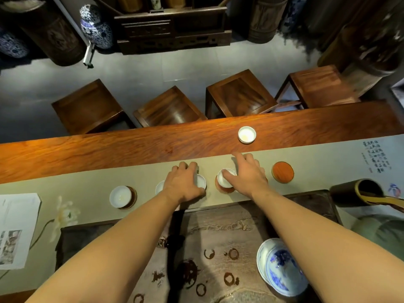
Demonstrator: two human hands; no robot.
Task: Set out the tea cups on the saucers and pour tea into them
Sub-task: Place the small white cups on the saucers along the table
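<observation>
Small white tea cups stand in a row on a grey-green table runner (87,191). My left hand (185,182) is closed over one white cup (201,181), and another cup (160,187) peeks out at its left side. My right hand (247,173) holds a white cup (225,177) by the rim with thumb and fingers, over a round red-brown saucer (225,190). At the far left, a cup (120,196) sits on its saucer. One bare orange saucer (282,172) lies to the right. A lone cup (247,134) stands on the bare wood beyond.
A blue-and-white lidded bowl (282,267) sits on the stained stone tea tray (218,248) near me. A dark bamboo tool holder (358,191) lies at the right, papers (15,228) at the left. Several wooden stools (170,108) stand beyond the long wooden table (109,149).
</observation>
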